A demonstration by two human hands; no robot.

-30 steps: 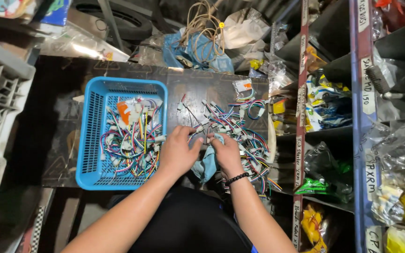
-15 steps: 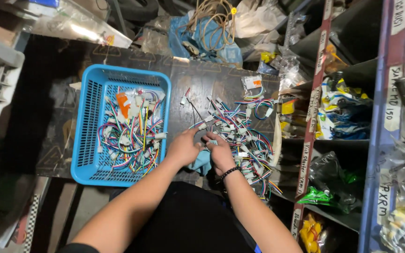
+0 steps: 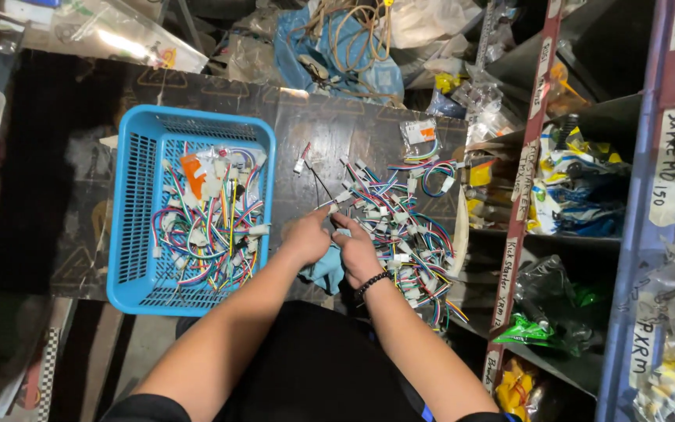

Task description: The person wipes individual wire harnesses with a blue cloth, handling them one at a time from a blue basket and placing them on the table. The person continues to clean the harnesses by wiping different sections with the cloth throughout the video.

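Cluttered workshop corner, seen from above: dark table (image 3: 103,234) with metal shelving (image 3: 533,156) of bagged parts along its right side. Left hand (image 3: 306,238) and right hand (image 3: 357,250) meet at the table's near edge, fingers pressed together in a pinch on a short wire lead with a white connector (image 3: 336,220), drawn from the loose pile of coloured wire harnesses (image 3: 400,227) lying just right of the hands; the exact contact point is too small to make out. Right wrist carries a black beaded bracelet (image 3: 372,283). Blue plastic basket (image 3: 138,203) stands to the left, holding more harnesses of the same kind. Blue cloth (image 3: 326,273) lies under the hands. Handling, as judged: leads light, limp, prone to tangling; best taken at the rigid plug rather than the thin wires, which could pull from their crimps.
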